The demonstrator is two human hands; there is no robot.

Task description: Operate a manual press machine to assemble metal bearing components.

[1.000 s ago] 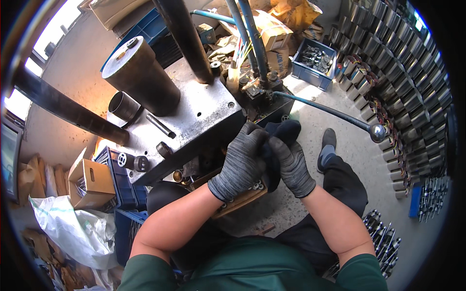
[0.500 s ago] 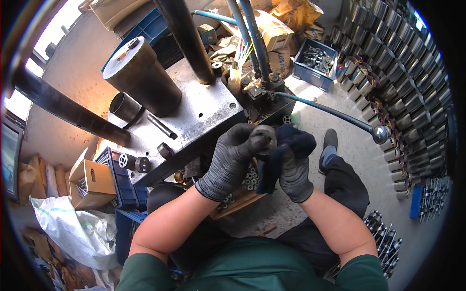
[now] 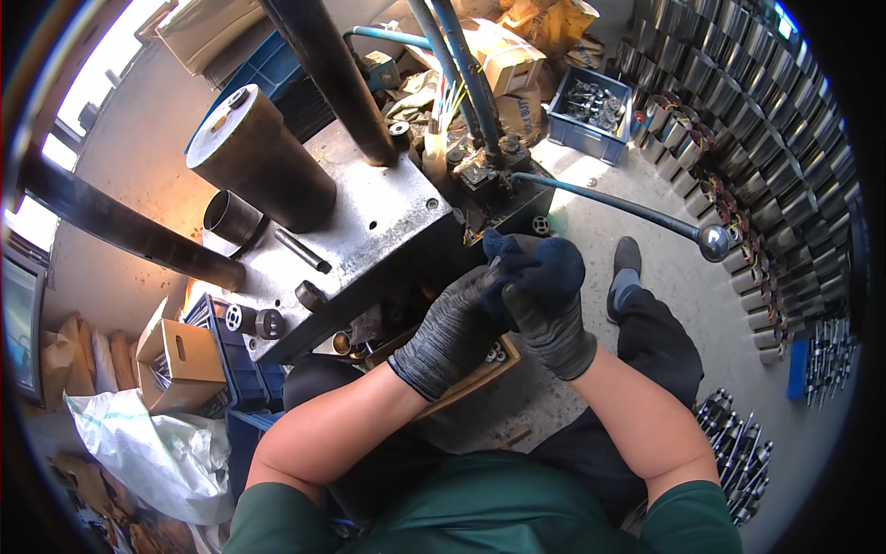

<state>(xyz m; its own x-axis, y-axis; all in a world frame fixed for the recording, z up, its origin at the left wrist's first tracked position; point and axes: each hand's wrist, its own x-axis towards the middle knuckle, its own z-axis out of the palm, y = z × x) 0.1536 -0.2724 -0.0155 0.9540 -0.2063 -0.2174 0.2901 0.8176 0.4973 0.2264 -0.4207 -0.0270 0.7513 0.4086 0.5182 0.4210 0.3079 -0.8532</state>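
Left hand (image 3: 454, 328) and right hand (image 3: 548, 331) both grip a dark blue cloth (image 3: 560, 266) near the right end of the steel block (image 3: 392, 191). The metal ring, exposed 0.5 s ago, is hidden, presumably inside the cloth, suggesting wiping. A ball-ended lever (image 3: 609, 200) extends right of the block.

The gloves (image 3: 446, 334) are streaked grey, the cloth (image 3: 559, 270) navy, the shirt (image 3: 489, 508) dark green.
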